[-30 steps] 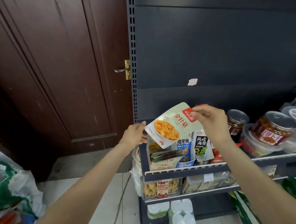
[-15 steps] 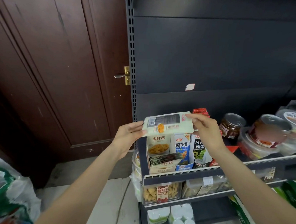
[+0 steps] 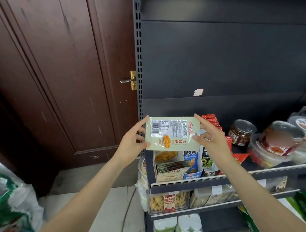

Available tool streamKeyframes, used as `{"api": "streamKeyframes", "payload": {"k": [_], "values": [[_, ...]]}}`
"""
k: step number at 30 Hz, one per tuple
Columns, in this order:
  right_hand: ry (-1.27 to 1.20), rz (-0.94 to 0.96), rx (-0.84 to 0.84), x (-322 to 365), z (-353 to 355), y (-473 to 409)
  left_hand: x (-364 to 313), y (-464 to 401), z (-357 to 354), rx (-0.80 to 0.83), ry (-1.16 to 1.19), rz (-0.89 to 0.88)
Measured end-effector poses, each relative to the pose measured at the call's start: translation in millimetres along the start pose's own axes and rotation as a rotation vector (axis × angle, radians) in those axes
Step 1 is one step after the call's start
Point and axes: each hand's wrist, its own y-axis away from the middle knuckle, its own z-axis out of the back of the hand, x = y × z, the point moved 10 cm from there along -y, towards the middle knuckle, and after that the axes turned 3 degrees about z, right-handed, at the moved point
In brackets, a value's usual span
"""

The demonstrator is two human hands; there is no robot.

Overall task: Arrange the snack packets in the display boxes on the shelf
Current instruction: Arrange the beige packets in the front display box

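Your left hand (image 3: 130, 144) reached up from the lower left with the forearm stretched toward the shelf (image 3: 188, 181), index finger straight along the packet's upper left corner and thumb pressing its lower left edge, so it pinched that short side. Between your hands you held one snack packet (image 3: 171, 132) in the air, just above the leftmost display box (image 3: 167, 168) and in front of the dark back panel (image 3: 216, 58). The packet was pale green and flat, turned sideways with its back toward you: a barcode and a white panel of small print at its left, red brand characters running down its right edge, and a small picture of yellow strips below. Your right hand (image 3: 211, 139) came up from the lower right, index finger raised at the upper right corner and thumb pinching the lower right edge. Below, three open display boxes stood side by side on the shelf: the cream one holding a stack of packets, a blue and white box (image 3: 192, 165), and a dark box (image 3: 208, 163) partly behind your right wrist. Further right stood one brown glass jar (image 3: 241, 132) and several clear tubs (image 3: 279, 142), too blurred to count.
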Motion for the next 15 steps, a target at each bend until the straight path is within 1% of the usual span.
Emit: {"api": "streamKeyframes", "payload": {"k": [5, 7, 9, 12, 14, 15], "values": [[-0.02, 0.0, -0.017, -3.8, 1.5, 1.3, -1.9, -0.2, 0.8, 0.027, 0.005, -0.015], [-0.038, 0.004, -0.013, -3.5, 2.2, 2.0, -1.9, 0.2, -1.1, 0.048, 0.04, 0.004], [-0.054, 0.024, -0.006, 0.3, 0.7, 1.5, 4.0, -0.6, -3.5, 0.083, 0.117, 0.062], [-0.112, 0.025, -0.018, 2.1, 1.8, -0.2, 21.6, -1.7, -8.1, 0.121, 0.272, 0.21], [-0.077, 0.024, -0.019, 4.2, 3.3, -1.4, 32.6, 0.9, -14.9, 0.138, 0.372, 0.307], [-0.017, 0.041, -0.009, 5.9, 3.8, -3.0, 36.6, 2.4, -19.2, 0.151, 0.404, 0.341]]}}
